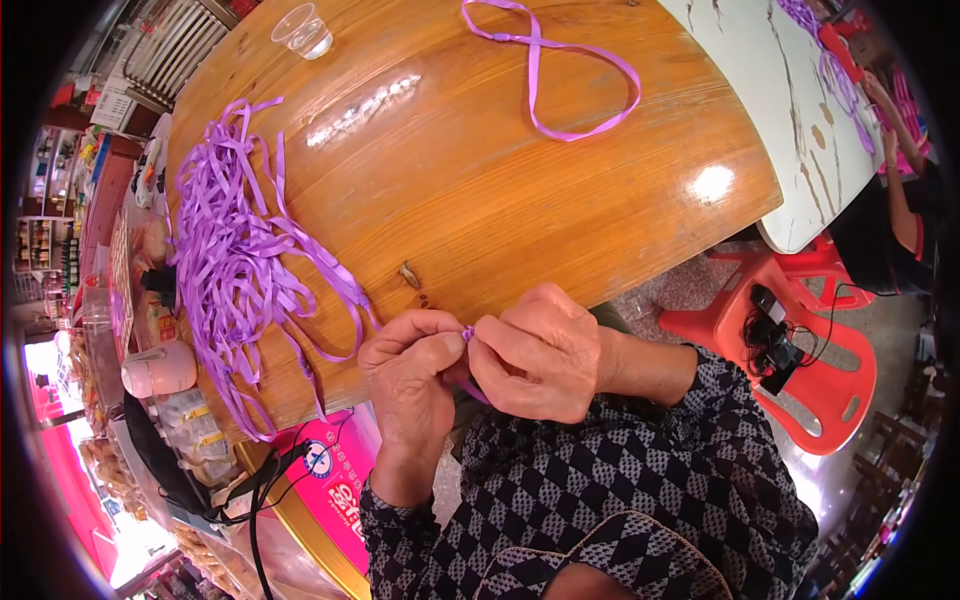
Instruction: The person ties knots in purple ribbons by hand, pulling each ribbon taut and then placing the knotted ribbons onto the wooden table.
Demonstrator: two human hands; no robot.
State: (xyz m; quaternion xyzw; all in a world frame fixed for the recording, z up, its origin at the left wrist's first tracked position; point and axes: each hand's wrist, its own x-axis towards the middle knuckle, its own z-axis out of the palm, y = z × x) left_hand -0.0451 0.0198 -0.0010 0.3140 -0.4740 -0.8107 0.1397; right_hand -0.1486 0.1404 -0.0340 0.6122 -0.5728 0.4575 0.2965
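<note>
The step in hand appears to be fine finger work on one purple ribbon (468, 333), which is between the two hands, just off the near edge of the wooden table (430, 200). The left hand (408, 375) is nearly closed, pinching it with thumb and forefinger. The right hand (540, 355), fingers curled, grips it close beside; its thumb cannot be told clearly. The next move seems to call for a steady pinch from both. A ribbon pile (240, 240) lies at left.
</note>
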